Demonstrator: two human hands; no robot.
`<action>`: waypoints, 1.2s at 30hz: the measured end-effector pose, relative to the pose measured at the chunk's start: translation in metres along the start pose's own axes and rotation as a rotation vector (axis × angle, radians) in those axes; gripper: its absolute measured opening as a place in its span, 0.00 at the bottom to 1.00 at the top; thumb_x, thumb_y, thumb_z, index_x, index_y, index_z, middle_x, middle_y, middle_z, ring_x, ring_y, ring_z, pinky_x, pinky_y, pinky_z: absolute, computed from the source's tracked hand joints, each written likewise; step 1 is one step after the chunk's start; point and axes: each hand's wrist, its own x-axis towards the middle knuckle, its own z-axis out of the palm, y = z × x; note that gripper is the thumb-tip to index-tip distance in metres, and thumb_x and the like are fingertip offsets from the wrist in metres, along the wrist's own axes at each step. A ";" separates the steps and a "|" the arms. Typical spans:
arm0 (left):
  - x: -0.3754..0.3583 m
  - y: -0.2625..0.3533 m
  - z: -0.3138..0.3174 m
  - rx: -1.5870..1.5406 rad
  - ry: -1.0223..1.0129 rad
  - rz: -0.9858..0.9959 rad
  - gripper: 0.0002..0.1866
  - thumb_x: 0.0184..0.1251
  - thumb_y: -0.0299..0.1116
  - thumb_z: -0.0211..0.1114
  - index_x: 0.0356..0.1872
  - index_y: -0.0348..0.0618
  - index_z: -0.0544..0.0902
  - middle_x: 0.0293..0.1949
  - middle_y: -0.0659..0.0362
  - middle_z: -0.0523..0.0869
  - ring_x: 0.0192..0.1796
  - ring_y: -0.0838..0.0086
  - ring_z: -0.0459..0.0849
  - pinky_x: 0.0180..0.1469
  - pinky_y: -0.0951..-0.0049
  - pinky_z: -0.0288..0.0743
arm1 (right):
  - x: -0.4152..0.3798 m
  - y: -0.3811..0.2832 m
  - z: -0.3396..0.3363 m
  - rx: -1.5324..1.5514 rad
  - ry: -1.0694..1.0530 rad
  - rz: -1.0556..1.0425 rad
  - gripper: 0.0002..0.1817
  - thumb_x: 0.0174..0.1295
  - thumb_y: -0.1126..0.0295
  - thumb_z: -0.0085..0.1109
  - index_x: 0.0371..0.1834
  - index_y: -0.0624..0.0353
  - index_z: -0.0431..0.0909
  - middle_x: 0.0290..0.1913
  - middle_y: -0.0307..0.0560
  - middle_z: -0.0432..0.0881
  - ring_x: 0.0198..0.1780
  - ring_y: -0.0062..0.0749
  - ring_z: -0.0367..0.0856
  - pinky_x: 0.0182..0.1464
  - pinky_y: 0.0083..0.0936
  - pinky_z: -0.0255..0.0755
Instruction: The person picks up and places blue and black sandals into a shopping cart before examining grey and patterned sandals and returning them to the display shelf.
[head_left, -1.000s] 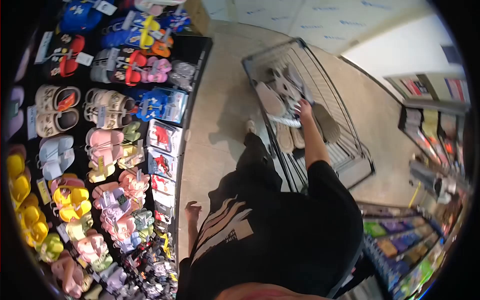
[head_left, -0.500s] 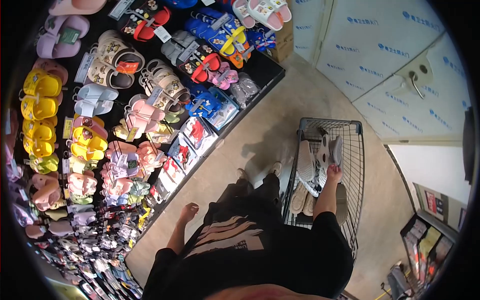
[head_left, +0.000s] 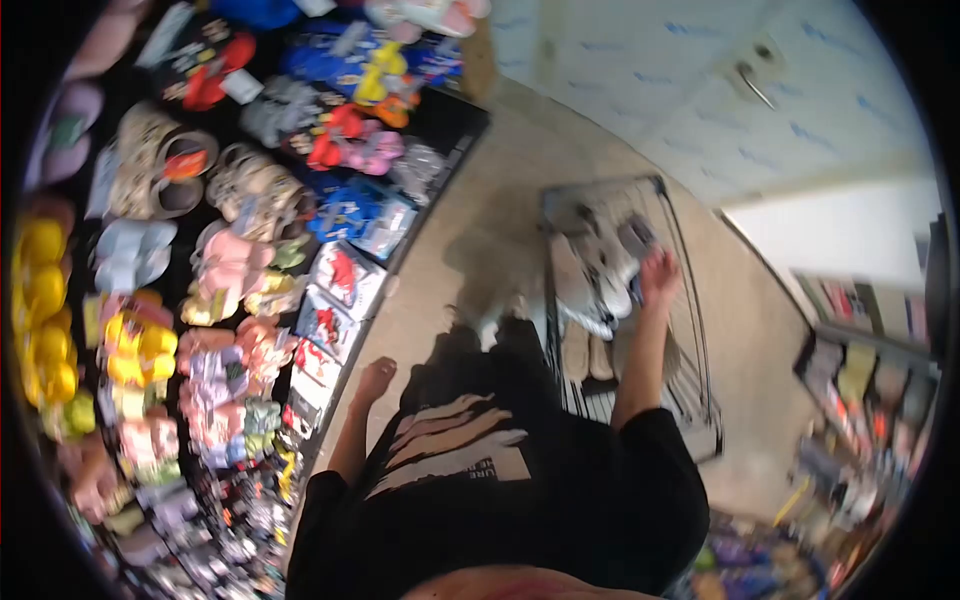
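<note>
My right hand (head_left: 660,278) reaches over a dark wire shopping cart (head_left: 550,235). Blurred by motion, its fingers look apart, close beside a grey shoe (head_left: 636,235); no hold on the shoe shows. Several other shoes lie in the cart: a pale shoe (head_left: 570,270) on the left, a white shoe (head_left: 608,275) in the middle and a beige pair (head_left: 585,357) lower down. My left hand (head_left: 376,378) hangs at my side with loosely bent fingers and nothing in it, between my body and the display shelf.
To the left, a black display shelf (head_left: 455,135) carries many slippers and clogs, among them yellow clogs (head_left: 140,347). Boxed items line its edge. A pale door (head_left: 660,90) with a handle stands ahead. More goods (head_left: 870,400) are at the right, and concrete floor (head_left: 440,290) lies between.
The view has turned and blurred, so the shelf and cart sit farther left. My right hand has shifted rightward from the shoes within the cart. My left hand still hangs at my side.
</note>
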 end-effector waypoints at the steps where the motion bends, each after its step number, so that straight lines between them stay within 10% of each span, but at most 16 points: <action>1: 0.013 0.013 -0.002 -0.089 0.009 0.073 0.08 0.68 0.33 0.62 0.41 0.41 0.85 0.33 0.51 0.88 0.37 0.65 0.88 0.39 0.67 0.79 | -0.025 -0.003 0.043 -0.063 -0.033 -0.003 0.25 0.71 0.47 0.46 0.47 0.56 0.82 0.59 0.62 0.79 0.50 0.43 0.78 0.50 0.35 0.72; 9: 0.078 0.154 -0.020 -0.058 0.039 0.530 0.11 0.66 0.27 0.62 0.48 0.37 0.80 0.48 0.47 0.84 0.55 0.53 0.82 0.59 0.60 0.74 | -0.168 0.017 0.261 -0.205 -0.283 -0.047 0.27 0.75 0.44 0.40 0.49 0.58 0.77 0.66 0.67 0.72 0.42 0.36 0.79 0.51 0.35 0.73; 19: 0.037 0.332 -0.114 -0.225 0.408 1.024 0.14 0.60 0.26 0.68 0.48 0.42 0.80 0.59 0.52 0.81 0.63 0.54 0.78 0.64 0.59 0.71 | -0.271 0.149 0.372 -0.409 -0.649 0.205 0.25 0.74 0.41 0.40 0.51 0.53 0.71 0.71 0.66 0.67 0.35 0.35 0.78 0.48 0.33 0.71; 31: 0.024 0.216 -0.122 -0.236 0.565 0.662 0.06 0.66 0.26 0.63 0.41 0.40 0.78 0.44 0.46 0.86 0.47 0.47 0.84 0.46 0.55 0.78 | -0.317 0.287 0.376 -0.418 -0.687 0.731 0.18 0.78 0.52 0.40 0.56 0.53 0.70 0.66 0.47 0.73 0.34 0.29 0.75 0.49 0.34 0.72; 36: 0.027 0.190 -0.131 -0.427 0.621 0.431 0.02 0.72 0.26 0.58 0.42 0.41 0.76 0.38 0.47 0.84 0.41 0.52 0.83 0.40 0.60 0.74 | -0.311 0.288 0.402 -1.116 -1.030 0.548 0.13 0.76 0.68 0.49 0.58 0.61 0.70 0.57 0.43 0.78 0.41 0.22 0.80 0.50 0.24 0.75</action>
